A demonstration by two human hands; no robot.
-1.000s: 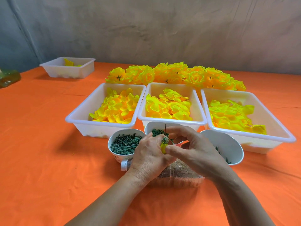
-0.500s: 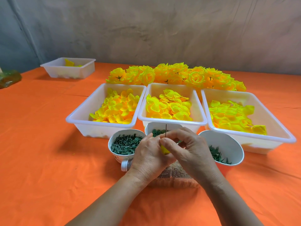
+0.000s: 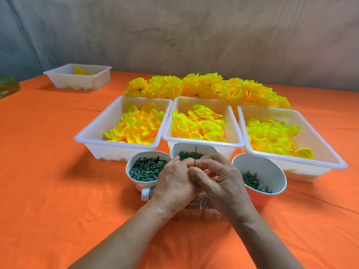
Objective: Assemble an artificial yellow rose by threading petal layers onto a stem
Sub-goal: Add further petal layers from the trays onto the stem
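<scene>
- Covering the table, an orange cloth (image 3: pixel 58 191) lies smooth with shallow wrinkles; a mottled grey wall (image 3: pixel 194 35) rises behind it.
- Three white rectangular plastic trays sit side by side: the left tray (image 3: pixel 91 135) holds small cupped yellow petals, the middle tray (image 3: pixel 202 142) broader curled ones, and the right tray (image 3: pixel 291 158) flatter, paler layers.
- A long heap of finished yellow roses (image 3: pixel 209 86), ruffled and fabric-like, lies just behind the trays.
- A smaller white tray (image 3: pixel 77 78) stands well apart at the far left with a few yellow scraps inside.
- Three round cups sit in front of the trays: the left cup (image 3: pixel 139 184) holds dark green pegs, the middle cup (image 3: pixel 178 147) holds green ringed discs and is partly hidden by the hands, and the tilted right cup (image 3: pixel 262 167) holds spiky green pieces.
- A clear container (image 3: pixel 200 208) lies under the wrists; its contents are hard to make out.
- The left hand (image 3: pixel 172 183) is curled around a yellow petal piece (image 3: pixel 192 178), of which only a sliver shows.
- The right hand (image 3: pixel 221 181) pinches the stem (image 3: pixel 195 152) between thumb and forefinger.
- That stem is a thin dark wire, upright between both hands in front of the middle cup, with its lower part hidden.
</scene>
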